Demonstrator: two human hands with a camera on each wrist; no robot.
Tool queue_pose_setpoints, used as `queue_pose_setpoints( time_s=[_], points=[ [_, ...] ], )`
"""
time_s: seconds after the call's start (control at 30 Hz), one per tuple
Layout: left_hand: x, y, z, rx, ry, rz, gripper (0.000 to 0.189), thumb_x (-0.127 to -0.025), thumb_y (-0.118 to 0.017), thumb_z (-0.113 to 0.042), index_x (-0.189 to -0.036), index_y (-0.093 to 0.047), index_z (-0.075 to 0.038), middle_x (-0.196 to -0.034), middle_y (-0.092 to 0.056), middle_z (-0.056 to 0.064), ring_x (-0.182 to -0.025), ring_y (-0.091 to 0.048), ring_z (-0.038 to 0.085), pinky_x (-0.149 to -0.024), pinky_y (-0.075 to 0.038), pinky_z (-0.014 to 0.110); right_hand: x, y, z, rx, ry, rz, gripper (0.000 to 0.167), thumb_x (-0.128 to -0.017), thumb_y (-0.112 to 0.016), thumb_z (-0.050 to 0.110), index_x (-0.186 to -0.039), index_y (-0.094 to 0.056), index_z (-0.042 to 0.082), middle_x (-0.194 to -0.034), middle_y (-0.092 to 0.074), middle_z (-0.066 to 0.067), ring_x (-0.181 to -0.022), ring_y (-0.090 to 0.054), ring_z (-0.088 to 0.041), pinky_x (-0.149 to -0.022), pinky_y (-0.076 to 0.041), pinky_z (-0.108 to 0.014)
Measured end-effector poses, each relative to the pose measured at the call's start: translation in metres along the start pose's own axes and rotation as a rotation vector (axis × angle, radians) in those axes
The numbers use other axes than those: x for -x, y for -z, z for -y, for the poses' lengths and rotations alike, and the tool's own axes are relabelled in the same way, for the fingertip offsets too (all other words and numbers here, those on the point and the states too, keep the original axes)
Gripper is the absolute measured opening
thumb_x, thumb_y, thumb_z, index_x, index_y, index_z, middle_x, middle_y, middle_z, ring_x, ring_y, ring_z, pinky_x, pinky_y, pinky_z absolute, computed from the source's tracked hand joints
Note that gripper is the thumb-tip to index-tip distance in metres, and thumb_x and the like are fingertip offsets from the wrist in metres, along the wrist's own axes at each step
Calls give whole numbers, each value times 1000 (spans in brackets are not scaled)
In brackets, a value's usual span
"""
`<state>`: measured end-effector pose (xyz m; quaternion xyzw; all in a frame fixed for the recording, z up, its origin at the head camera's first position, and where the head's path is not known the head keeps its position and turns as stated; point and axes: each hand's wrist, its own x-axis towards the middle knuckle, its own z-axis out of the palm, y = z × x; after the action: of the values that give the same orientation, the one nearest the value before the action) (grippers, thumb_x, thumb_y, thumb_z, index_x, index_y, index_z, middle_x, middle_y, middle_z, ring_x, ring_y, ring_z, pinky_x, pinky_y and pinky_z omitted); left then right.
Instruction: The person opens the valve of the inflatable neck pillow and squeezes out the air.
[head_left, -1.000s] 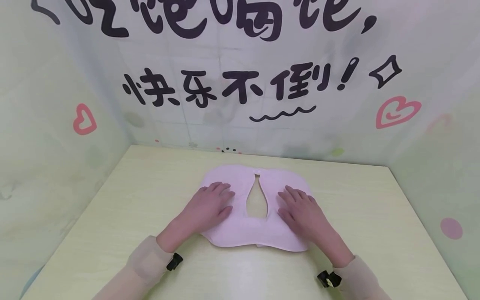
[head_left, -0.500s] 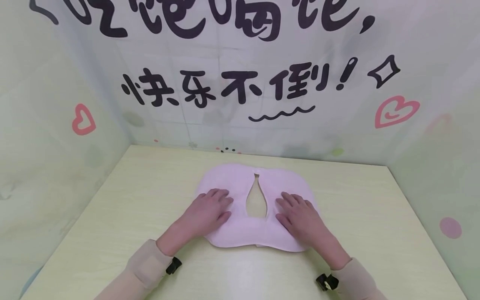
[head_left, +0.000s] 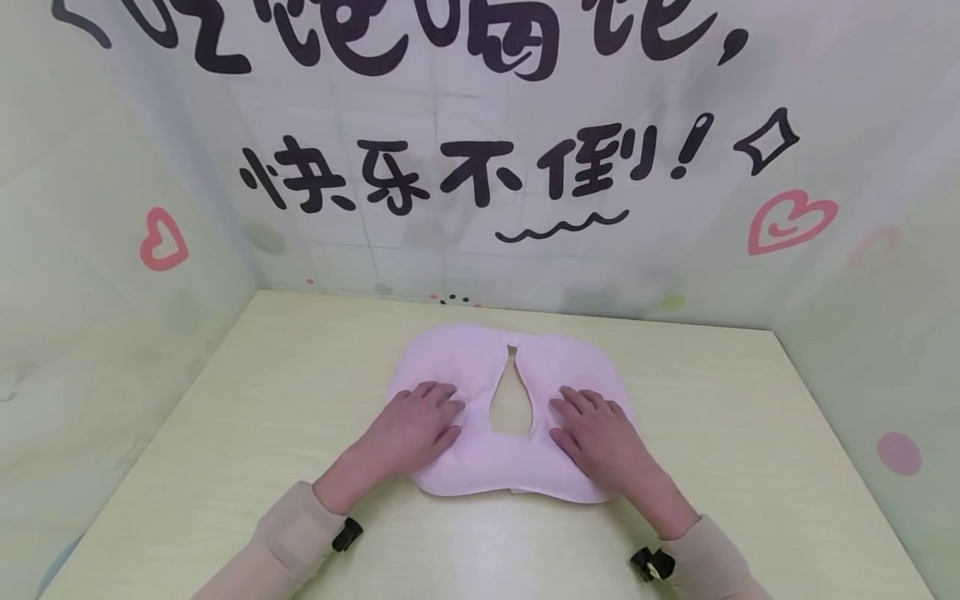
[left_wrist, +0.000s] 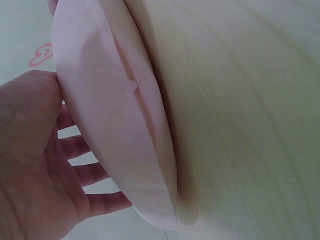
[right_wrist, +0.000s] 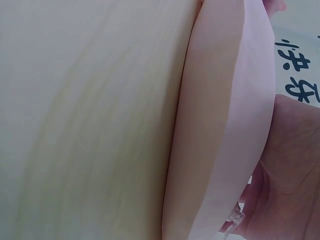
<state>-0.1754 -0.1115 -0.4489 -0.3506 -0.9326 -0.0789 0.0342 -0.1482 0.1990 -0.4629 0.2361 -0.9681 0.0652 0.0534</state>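
Note:
A pale pink, puffy pillow (head_left: 480, 467) with a teardrop-shaped opening in its middle lies on the table. My left hand (head_left: 416, 429) rests on its left half, fingers spread and slightly bent. On the right half rests my right hand (head_left: 596, 433) in much the same way, thumb towards the opening. The left wrist view shows the pillow's seamed side (left_wrist: 115, 100) beside the left palm (left_wrist: 30, 160). In the right wrist view a small clear plastic piece (right_wrist: 236, 216) shows between the pillow's side (right_wrist: 240, 125) and the right palm (right_wrist: 292, 170).
The light wooden table (head_left: 262, 400) stands inside a printed cloth backdrop (head_left: 420, 275) with black lettering and pink hearts. Black wrist devices (head_left: 347, 533) sit at both sleeve cuffs. Table surface shows on both sides of the pillow and in front of it.
Both hands have slid slightly towards me on the pillow. More of its left and right edges shows now, and its far part looks a little fuller.

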Motion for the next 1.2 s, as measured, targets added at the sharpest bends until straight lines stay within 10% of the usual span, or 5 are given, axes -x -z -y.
queue_pose_setpoints(
  time_s=[0.63, 1.2],
  points=[
    [8, 25, -15, -64, -50, -35, 36, -101, -66, -32, -127, -69, -8, -138, -60, 14, -126, -56, 37, -91, -53, 53, 14, 21, 3, -110, 18, -79, 47, -100, -67, 26, -141, -58, 4, -147, -52, -21, -129, -54, -41, -100, -46, -61],
    [15, -1, -10, -51, -58, -19, 32, -100, -66, -33, -122, -69, -11, -133, -61, 14, -124, -57, 36, -87, -54, 53, 20, 6, 5, -108, 28, 0, 49, -100, -67, 26, -139, -58, -2, -148, -50, -23, -134, -48, -42, -106, -41, -60]
  ],
)
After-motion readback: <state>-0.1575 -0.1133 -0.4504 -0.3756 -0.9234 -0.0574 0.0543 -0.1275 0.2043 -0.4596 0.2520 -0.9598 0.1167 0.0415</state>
